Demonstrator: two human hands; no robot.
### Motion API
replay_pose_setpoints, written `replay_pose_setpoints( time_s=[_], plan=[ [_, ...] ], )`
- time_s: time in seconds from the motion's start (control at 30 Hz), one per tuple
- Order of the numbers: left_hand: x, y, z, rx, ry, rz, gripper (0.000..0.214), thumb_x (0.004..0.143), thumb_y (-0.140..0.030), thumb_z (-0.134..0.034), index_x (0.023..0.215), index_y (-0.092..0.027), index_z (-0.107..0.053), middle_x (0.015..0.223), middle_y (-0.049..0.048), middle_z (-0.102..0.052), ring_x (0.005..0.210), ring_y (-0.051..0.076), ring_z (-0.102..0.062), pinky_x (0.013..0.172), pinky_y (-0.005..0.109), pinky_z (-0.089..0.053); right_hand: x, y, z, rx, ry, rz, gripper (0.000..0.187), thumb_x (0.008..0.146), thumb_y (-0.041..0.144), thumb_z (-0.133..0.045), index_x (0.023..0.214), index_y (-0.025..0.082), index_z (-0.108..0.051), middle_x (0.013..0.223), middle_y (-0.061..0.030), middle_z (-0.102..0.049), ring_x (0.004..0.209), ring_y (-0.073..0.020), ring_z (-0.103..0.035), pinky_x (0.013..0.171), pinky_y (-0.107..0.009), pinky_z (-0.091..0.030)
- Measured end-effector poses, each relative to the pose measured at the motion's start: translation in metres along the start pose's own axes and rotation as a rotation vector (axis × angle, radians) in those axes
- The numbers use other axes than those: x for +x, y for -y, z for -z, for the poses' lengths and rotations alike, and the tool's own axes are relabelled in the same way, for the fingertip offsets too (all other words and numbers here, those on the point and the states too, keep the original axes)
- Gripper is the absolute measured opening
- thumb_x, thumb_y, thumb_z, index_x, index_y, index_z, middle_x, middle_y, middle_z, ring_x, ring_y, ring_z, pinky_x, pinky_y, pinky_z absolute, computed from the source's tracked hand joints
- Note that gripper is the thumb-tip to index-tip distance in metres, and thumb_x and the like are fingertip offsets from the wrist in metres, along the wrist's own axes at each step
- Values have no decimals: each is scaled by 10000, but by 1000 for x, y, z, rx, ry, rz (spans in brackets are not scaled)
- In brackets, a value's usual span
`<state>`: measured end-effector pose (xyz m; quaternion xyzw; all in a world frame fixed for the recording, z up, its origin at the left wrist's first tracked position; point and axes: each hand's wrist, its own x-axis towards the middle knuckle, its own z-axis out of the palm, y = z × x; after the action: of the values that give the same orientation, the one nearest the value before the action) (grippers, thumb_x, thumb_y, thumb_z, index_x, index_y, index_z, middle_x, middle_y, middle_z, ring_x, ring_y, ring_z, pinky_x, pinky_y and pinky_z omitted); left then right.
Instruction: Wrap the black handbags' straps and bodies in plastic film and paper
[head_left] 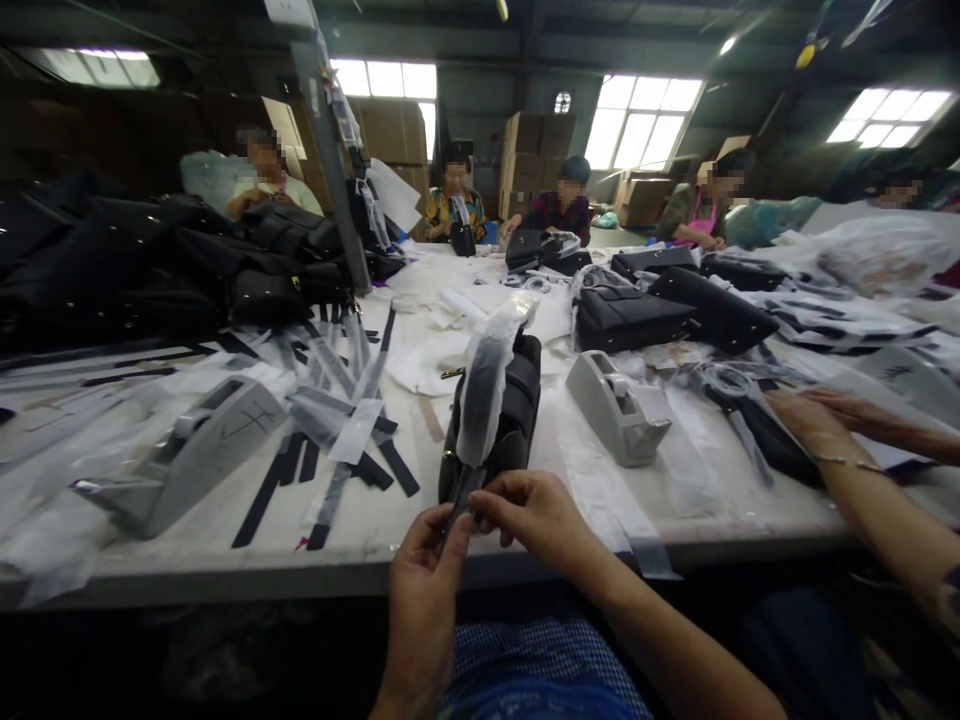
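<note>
A black handbag (523, 395) stands on the white table right in front of me, its end turned my way. Its strap (484, 395) arches up over it, wrapped in translucent plastic film. At the table's front edge my left hand (429, 550) pinches the dark lower end of the strap between thumb and fingers. My right hand (529, 510) meets it there, thumb and forefinger closed on the same strap end. Gold-coloured metal fittings show on the bag's left side. What lies between the fingertips is partly hidden.
Grey tape dispensers stand left (202, 450) and right (619, 405). Loose black straps (337, 450) lie at left, near a heap of black bags (135, 255). A co-worker's hands (825, 420) rest on a bag at right. Other people work across the table beside a metal post (330, 150).
</note>
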<state>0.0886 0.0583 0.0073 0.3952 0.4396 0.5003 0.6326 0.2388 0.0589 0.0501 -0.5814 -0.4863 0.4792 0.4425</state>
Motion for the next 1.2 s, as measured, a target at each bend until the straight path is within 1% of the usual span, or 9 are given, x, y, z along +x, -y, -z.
replay_pose_setpoints(
  time_s=[0.1,0.17,0.3,0.43,0.7,0.83,0.93,1.03,1.2],
  plan=[
    [-5,-8,0,-117,73,184,392,761,-466,-794,976,-163,-669,678,-52,-556,436,2,-273,389,133,-186,-2,-6,8,85,170,118,294,890,417,-648,822,146,-739,756,-29,-704,621,-100,-601,625,-210,-498],
    [-7,-12,0,-158,110,249,396,772,-502,-771,907,-148,-657,710,-39,-555,441,-9,-258,393,129,-169,-4,-9,9,76,190,157,244,911,377,-631,901,160,-743,792,-22,-699,679,-111,-618,689,-224,-507],
    [-7,-16,1,-138,140,287,407,776,-529,-752,807,-144,-623,691,-41,-534,421,-22,-239,388,134,-142,-4,-14,-1,23,53,170,149,910,273,-607,901,174,-719,730,2,-670,694,-134,-642,701,-239,-517],
    [-3,-15,2,-70,153,295,423,759,-539,-759,756,-144,-609,643,-51,-508,393,-27,-224,381,146,-122,-3,-20,-13,-78,-79,196,126,904,210,-567,882,199,-690,784,5,-688,766,-150,-657,726,-234,-510],
    [-2,-17,1,-65,196,313,444,759,-568,-749,831,-138,-667,655,-45,-532,379,-32,-217,378,155,-110,0,-20,-18,-68,-140,175,108,871,239,-596,784,194,-644,724,5,-670,690,-151,-628,653,-233,-488],
    [-6,-16,-4,-79,242,357,458,756,-578,-750,801,-133,-647,655,-34,-549,372,-32,-221,377,163,-95,4,-18,-19,-33,-144,98,95,809,258,-677,768,172,-674,695,-13,-691,588,-143,-602,543,-229,-460],
    [-6,-14,-7,-99,227,360,454,753,-572,-755,773,-138,-622,645,-47,-521,377,-29,-211,378,166,-93,5,-15,-15,52,-43,63,156,809,301,-698,792,149,-729,717,-35,-714,598,-142,-608,559,-233,-465],
    [-4,-10,-8,-100,202,328,446,769,-566,-744,737,-145,-599,570,-80,-418,391,-9,-183,382,170,-99,3,-9,-4,240,180,20,248,838,346,-693,974,152,-768,820,-44,-743,704,-146,-644,731,-267,-515],
    [-3,-1,-7,-76,152,266,453,778,-605,-716,779,-163,-615,511,-104,-288,419,31,-163,401,191,-96,-4,-1,6,395,466,-65,428,740,222,-793,1161,206,-715,1268,-77,-678,1114,-210,-629,992,-326,-461]
  ],
)
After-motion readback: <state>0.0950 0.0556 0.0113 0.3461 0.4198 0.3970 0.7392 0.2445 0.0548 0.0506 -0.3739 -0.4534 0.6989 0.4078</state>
